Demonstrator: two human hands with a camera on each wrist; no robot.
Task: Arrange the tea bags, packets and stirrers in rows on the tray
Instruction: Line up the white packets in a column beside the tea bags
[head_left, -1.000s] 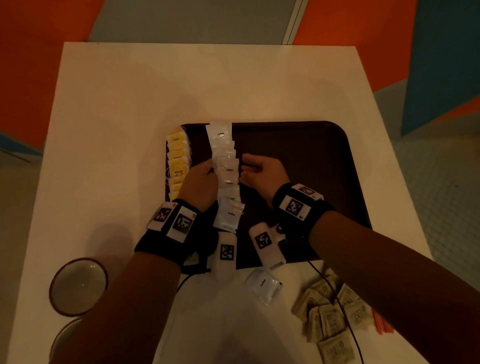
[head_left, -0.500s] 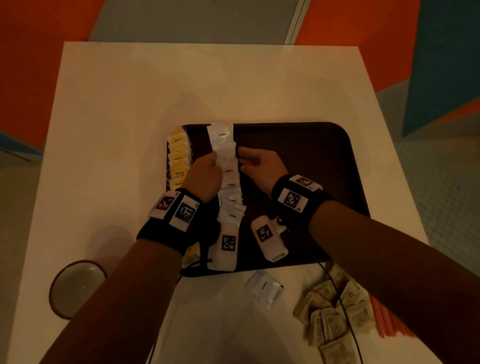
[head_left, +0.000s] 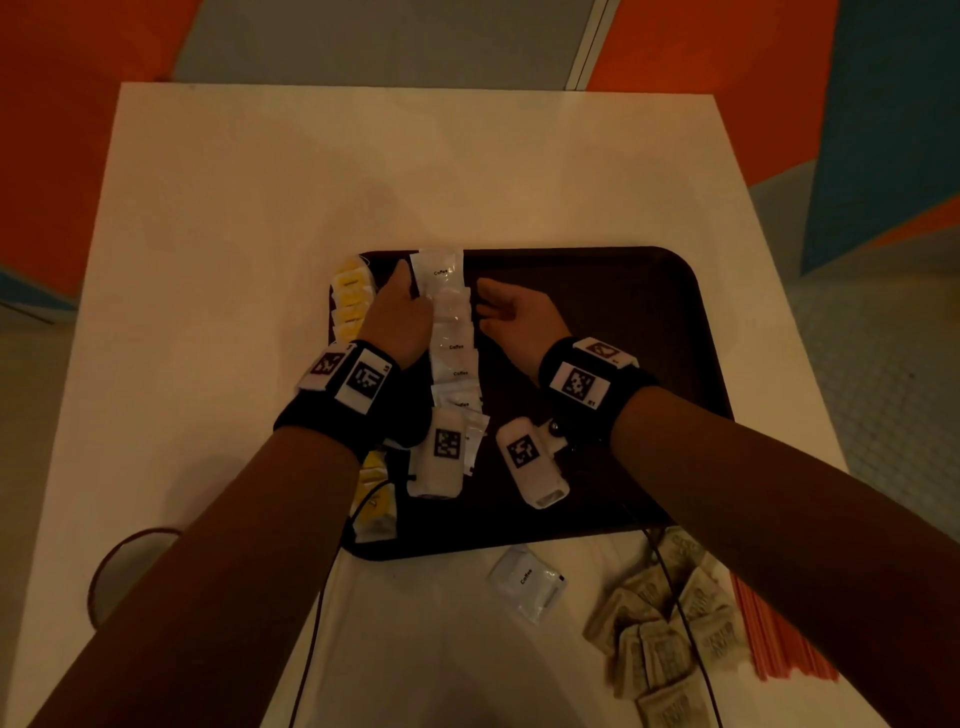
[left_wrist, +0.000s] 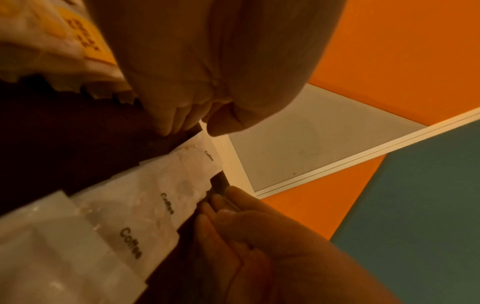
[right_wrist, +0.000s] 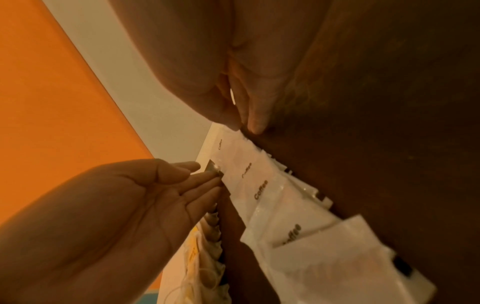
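Observation:
A dark brown tray (head_left: 623, 322) holds a row of yellow tea bags (head_left: 353, 301) along its left edge. Beside them runs a row of overlapping white coffee packets (head_left: 452, 343). My left hand (head_left: 400, 304) lies against the left side of that row near its far end, fingers straight and touching the packet edges (right_wrist: 207, 179). My right hand (head_left: 506, 309) flanks the right side, fingers extended (left_wrist: 218, 205) beside the packets (left_wrist: 155, 205). Neither hand grips anything. One loose coffee packet (head_left: 527, 582) lies on the table in front of the tray.
A heap of brown sugar packets (head_left: 670, 623) and a bundle of red stirrers (head_left: 774, 634) lie on the white table (head_left: 260, 208) at the near right. A bowl (head_left: 130, 561) sits at the near left, partly under my left arm. The tray's right half is bare.
Both hands have slid along the sides of the coffee packet row, from its middle toward the tray's far end. The row looks straighter.

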